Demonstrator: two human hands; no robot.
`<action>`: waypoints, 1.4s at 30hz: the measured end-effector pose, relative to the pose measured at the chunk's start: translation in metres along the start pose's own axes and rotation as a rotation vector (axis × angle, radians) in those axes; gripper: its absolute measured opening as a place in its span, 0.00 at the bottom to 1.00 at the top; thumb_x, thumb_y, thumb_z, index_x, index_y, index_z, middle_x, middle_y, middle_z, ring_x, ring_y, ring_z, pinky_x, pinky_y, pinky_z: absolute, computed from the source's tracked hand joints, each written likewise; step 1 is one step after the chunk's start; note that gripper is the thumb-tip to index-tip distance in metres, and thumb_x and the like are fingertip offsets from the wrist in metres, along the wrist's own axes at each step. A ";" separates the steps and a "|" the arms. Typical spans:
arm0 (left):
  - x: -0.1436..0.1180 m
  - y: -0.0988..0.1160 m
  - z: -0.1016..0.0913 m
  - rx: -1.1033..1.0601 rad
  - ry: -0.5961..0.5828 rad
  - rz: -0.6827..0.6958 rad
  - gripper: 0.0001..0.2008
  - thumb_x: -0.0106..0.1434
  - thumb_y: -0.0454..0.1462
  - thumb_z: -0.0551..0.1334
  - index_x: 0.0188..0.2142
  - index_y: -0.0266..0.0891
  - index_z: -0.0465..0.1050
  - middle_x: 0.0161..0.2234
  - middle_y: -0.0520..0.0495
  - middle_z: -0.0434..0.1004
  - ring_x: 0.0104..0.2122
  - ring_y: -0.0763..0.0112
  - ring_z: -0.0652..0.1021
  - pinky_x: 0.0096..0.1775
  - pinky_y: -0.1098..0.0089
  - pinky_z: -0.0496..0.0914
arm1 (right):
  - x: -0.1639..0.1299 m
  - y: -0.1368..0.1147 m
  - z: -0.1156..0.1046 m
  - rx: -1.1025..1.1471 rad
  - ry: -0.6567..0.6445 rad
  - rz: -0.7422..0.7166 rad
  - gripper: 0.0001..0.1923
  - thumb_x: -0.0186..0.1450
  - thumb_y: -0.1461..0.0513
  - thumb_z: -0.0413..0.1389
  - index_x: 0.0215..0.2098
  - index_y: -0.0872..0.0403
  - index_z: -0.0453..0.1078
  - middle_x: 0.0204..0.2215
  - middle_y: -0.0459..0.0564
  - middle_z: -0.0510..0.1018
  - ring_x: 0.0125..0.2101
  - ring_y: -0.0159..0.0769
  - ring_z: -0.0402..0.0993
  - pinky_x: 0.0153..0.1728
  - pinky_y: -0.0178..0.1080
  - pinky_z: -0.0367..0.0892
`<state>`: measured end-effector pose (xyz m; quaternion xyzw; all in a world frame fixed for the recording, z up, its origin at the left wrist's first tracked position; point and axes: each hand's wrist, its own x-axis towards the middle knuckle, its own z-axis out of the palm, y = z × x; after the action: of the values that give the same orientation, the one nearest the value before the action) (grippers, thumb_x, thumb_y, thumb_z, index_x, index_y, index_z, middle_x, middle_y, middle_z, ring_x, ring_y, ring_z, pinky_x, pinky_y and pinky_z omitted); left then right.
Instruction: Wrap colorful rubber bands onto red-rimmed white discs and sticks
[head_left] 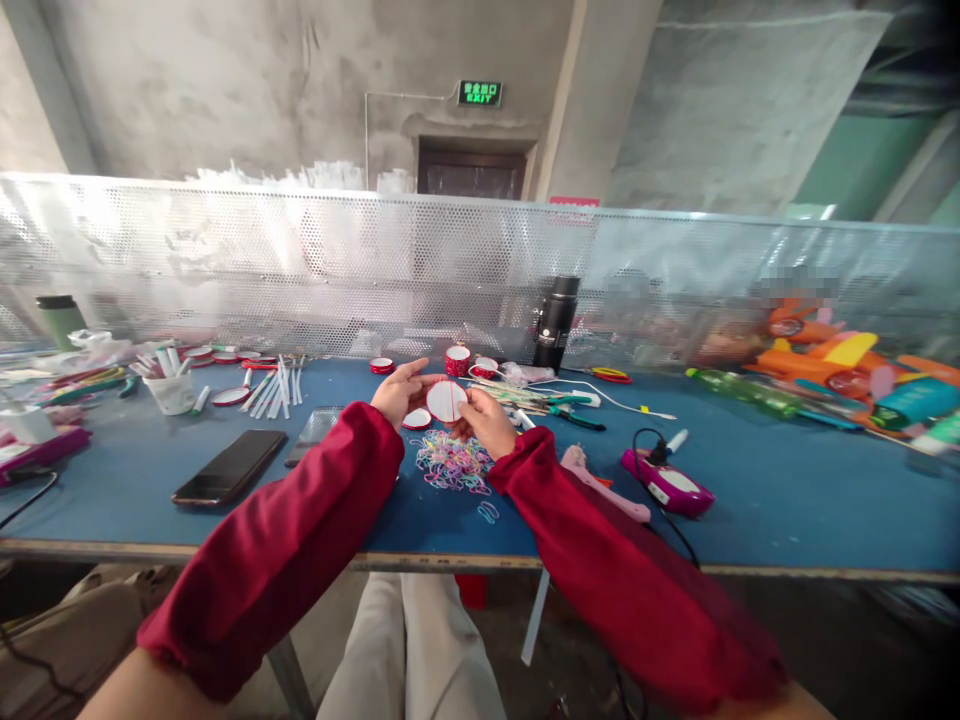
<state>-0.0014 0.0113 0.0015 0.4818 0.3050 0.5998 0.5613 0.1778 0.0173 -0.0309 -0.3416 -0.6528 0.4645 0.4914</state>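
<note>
Here, mid-frame, the left hand [400, 391] and right hand [486, 421] together hold one white disc [447, 401] above one pile of rubber bands [452, 465]; two phones [229, 467] lie lower left on the table [787, 500].

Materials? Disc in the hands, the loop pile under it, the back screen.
Disc: white face with red rim, probably plastic; too small to be sure. Loops: thin pastel bands, likely rubber or silicone. Screen: perforated sheet metal, dull silver, with regular holes.

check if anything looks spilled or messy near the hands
Yes: a loose heap of pastel rubber bands lies scattered on the blue table below the white round disc both hands hold, with two strays near the edge.
</note>
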 end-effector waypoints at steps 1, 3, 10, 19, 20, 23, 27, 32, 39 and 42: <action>0.000 0.000 0.000 0.010 0.010 0.007 0.31 0.60 0.26 0.55 0.63 0.35 0.61 0.49 0.36 0.80 0.44 0.62 0.81 0.50 0.59 0.72 | 0.000 0.000 0.000 0.004 0.000 0.006 0.12 0.58 0.54 0.58 0.36 0.51 0.64 0.21 0.42 0.78 0.17 0.34 0.74 0.16 0.32 0.63; 0.000 0.000 -0.001 0.020 0.027 -0.002 0.31 0.59 0.26 0.54 0.63 0.35 0.61 0.49 0.37 0.80 0.43 0.63 0.81 0.50 0.59 0.73 | 0.001 0.002 0.000 0.010 0.006 0.012 0.12 0.59 0.54 0.58 0.36 0.51 0.65 0.21 0.43 0.79 0.17 0.34 0.74 0.16 0.32 0.63; 0.003 -0.002 -0.001 0.014 0.053 -0.031 0.31 0.57 0.25 0.55 0.62 0.32 0.64 0.45 0.38 0.81 0.41 0.64 0.81 0.50 0.60 0.72 | 0.002 0.004 0.000 -0.002 0.005 -0.015 0.12 0.59 0.54 0.56 0.37 0.51 0.64 0.22 0.43 0.79 0.18 0.34 0.75 0.16 0.32 0.63; 0.011 -0.007 -0.009 0.157 0.051 -0.120 0.28 0.57 0.27 0.60 0.58 0.37 0.68 0.37 0.44 0.81 0.31 0.70 0.79 0.35 0.69 0.71 | 0.001 0.000 0.001 0.036 0.060 -0.038 0.13 0.58 0.53 0.57 0.37 0.50 0.65 0.22 0.43 0.79 0.18 0.34 0.74 0.17 0.33 0.63; 0.012 -0.007 -0.010 0.201 0.078 -0.139 0.26 0.57 0.28 0.61 0.56 0.37 0.70 0.35 0.45 0.81 0.30 0.71 0.79 0.33 0.70 0.69 | 0.001 -0.001 0.000 0.044 0.081 -0.049 0.13 0.59 0.53 0.57 0.37 0.50 0.65 0.22 0.43 0.79 0.18 0.33 0.74 0.18 0.33 0.63; 0.012 -0.005 -0.012 0.329 0.126 -0.119 0.19 0.58 0.33 0.64 0.49 0.37 0.75 0.32 0.46 0.80 0.28 0.71 0.77 0.29 0.72 0.65 | 0.002 -0.002 -0.001 0.026 0.124 -0.082 0.12 0.60 0.53 0.57 0.37 0.50 0.65 0.22 0.44 0.80 0.18 0.34 0.74 0.18 0.33 0.63; 0.010 -0.003 -0.012 0.323 0.083 0.045 0.15 0.60 0.40 0.65 0.46 0.38 0.78 0.39 0.44 0.80 0.35 0.69 0.78 0.32 0.72 0.66 | 0.002 -0.001 0.000 -0.064 0.094 -0.093 0.10 0.59 0.54 0.58 0.34 0.50 0.66 0.20 0.44 0.78 0.17 0.35 0.73 0.16 0.34 0.62; 0.007 -0.001 -0.010 0.390 0.049 0.116 0.09 0.57 0.37 0.68 0.36 0.35 0.80 0.30 0.45 0.78 0.29 0.70 0.75 0.31 0.70 0.65 | -0.001 -0.001 0.004 -0.082 0.031 -0.070 0.10 0.58 0.54 0.59 0.33 0.49 0.65 0.19 0.43 0.77 0.17 0.35 0.74 0.15 0.33 0.61; 0.008 -0.003 -0.010 0.323 0.037 0.087 0.09 0.56 0.39 0.69 0.33 0.35 0.76 0.24 0.51 0.71 0.21 0.79 0.67 0.25 0.74 0.59 | -0.006 -0.007 0.002 0.014 -0.009 -0.127 0.25 0.62 0.48 0.56 0.53 0.49 0.62 0.21 0.42 0.77 0.16 0.34 0.72 0.16 0.34 0.62; 0.008 -0.005 -0.009 0.251 0.018 0.103 0.10 0.56 0.40 0.68 0.33 0.37 0.72 0.26 0.52 0.70 0.22 0.79 0.67 0.26 0.75 0.61 | -0.007 -0.009 0.002 0.058 0.014 -0.112 0.26 0.61 0.46 0.57 0.53 0.48 0.63 0.22 0.42 0.77 0.17 0.34 0.72 0.18 0.35 0.64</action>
<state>-0.0065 0.0216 -0.0043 0.5579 0.3574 0.5893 0.4623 0.1778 0.0072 -0.0253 -0.2933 -0.6536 0.4525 0.5310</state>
